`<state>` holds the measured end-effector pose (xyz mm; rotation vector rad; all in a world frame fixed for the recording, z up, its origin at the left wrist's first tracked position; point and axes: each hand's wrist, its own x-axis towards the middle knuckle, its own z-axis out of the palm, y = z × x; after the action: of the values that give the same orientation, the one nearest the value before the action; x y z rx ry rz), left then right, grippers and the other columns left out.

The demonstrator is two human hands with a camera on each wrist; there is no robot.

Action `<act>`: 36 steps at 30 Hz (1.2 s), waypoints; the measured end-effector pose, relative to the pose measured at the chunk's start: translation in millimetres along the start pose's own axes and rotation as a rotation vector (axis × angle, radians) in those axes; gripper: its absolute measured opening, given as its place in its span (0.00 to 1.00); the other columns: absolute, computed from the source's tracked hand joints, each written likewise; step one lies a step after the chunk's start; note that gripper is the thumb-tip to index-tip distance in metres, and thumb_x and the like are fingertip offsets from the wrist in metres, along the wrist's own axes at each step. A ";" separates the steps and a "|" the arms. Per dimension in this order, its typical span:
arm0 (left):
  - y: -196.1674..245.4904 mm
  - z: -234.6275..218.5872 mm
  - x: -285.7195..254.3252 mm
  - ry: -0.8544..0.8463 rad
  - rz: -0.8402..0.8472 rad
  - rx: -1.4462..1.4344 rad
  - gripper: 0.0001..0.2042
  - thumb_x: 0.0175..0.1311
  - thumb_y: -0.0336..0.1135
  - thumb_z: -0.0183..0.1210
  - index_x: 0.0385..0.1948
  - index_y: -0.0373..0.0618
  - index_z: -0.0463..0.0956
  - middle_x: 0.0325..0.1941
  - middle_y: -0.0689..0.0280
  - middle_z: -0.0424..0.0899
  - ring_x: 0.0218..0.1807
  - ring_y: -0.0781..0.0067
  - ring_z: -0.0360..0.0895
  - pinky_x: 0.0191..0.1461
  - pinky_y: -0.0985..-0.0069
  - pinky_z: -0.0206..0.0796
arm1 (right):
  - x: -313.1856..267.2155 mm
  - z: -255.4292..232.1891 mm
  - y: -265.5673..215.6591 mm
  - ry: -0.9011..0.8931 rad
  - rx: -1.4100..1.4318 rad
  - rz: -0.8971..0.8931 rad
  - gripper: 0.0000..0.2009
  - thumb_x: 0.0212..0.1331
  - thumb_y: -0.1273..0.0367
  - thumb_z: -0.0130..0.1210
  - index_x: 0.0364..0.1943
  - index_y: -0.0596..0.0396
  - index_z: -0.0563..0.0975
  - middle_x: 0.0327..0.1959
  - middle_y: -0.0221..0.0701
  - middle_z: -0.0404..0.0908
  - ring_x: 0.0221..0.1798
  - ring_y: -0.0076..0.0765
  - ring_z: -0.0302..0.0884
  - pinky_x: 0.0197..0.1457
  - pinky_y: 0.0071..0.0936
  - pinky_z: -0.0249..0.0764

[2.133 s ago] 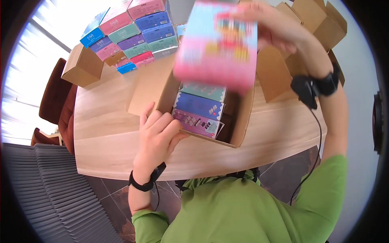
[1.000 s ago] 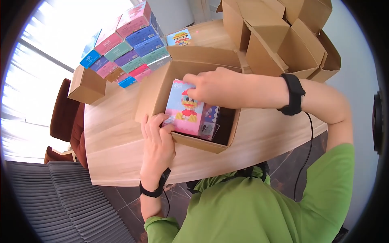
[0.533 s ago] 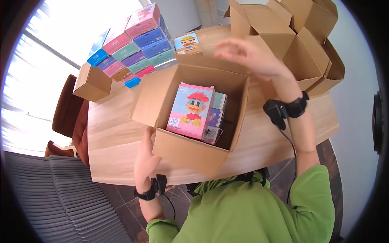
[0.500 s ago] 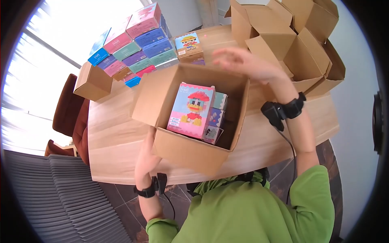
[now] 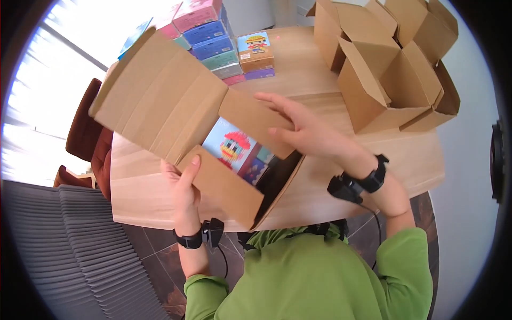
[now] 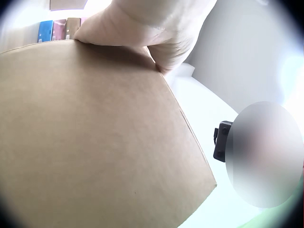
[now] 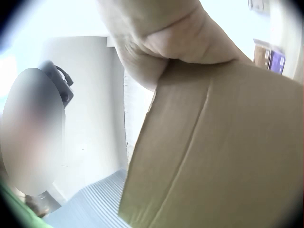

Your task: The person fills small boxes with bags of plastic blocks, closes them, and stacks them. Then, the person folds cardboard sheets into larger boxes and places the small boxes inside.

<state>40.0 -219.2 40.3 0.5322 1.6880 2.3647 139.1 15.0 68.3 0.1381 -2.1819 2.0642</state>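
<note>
An open cardboard box (image 5: 226, 177) stands turned at an angle in front of the person. Inside lies a pink-and-blue toy-brick box (image 5: 230, 144) with a duck picture, beside several smaller boxes (image 5: 261, 162). My left hand (image 5: 184, 184) grips the near flap at the box's left corner, thumb on its inner face. My right hand (image 5: 306, 128) holds the far flap (image 5: 250, 114), thumb on the inner side and index finger stretched along the outer edge. Both wrist views show cardboard close up, with the left hand (image 6: 142, 28) and right hand (image 7: 175, 38) at its upper edge.
A stack of colourful toy boxes (image 5: 213, 45) stands at the back left, with a box bearing a yellow-hatted figure (image 5: 255, 49) beside it. Empty open cartons (image 5: 397, 80) occupy the table's right rear. A wide flap (image 5: 160, 90) sticks out to the left.
The right hand put the duck box into the carton, let go and moved to the far flap. The left hand has taken the near flap. The carton has turned and its left flap is raised.
</note>
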 end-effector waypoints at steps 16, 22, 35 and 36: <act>27.0 -51.8 46.5 -0.274 0.181 0.360 0.09 0.49 0.18 0.54 0.30 0.39 0.80 0.46 0.55 0.77 0.46 0.70 0.75 0.49 0.78 0.66 | 12.5 51.3 -50.0 -0.279 -1.058 -0.667 0.22 0.52 0.62 0.53 0.53 0.44 0.68 0.55 0.30 0.68 0.63 0.36 0.57 0.59 0.51 0.59; 82.8 -61.4 40.6 -0.785 0.078 0.710 0.24 0.45 0.35 0.64 0.49 0.42 0.72 0.60 0.55 0.64 0.60 0.62 0.63 0.62 0.68 0.53 | 5.6 48.8 -33.8 -0.340 -1.163 -0.668 0.23 0.48 0.58 0.55 0.51 0.44 0.70 0.54 0.27 0.69 0.62 0.30 0.59 0.58 0.53 0.60; 96.6 -21.3 3.9 -0.805 0.273 1.387 0.47 0.22 0.51 0.69 0.57 0.49 0.63 0.66 0.57 0.52 0.67 0.51 0.46 0.66 0.57 0.40 | -0.5 35.4 -8.3 -0.181 -0.982 -0.759 0.19 0.44 0.62 0.58 0.44 0.48 0.75 0.48 0.27 0.74 0.56 0.32 0.68 0.58 0.42 0.64; 95.0 -8.9 -6.2 -0.809 0.318 1.509 0.46 0.23 0.51 0.68 0.57 0.49 0.64 0.66 0.57 0.53 0.67 0.51 0.47 0.66 0.55 0.40 | -4.5 35.3 -6.1 -0.167 -0.970 -0.747 0.18 0.45 0.63 0.58 0.44 0.48 0.76 0.48 0.27 0.74 0.56 0.32 0.68 0.58 0.43 0.64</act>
<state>47.4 -261.1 126.0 1.6641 2.5743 0.2645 143.2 -20.7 71.8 0.8511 -2.4145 0.5471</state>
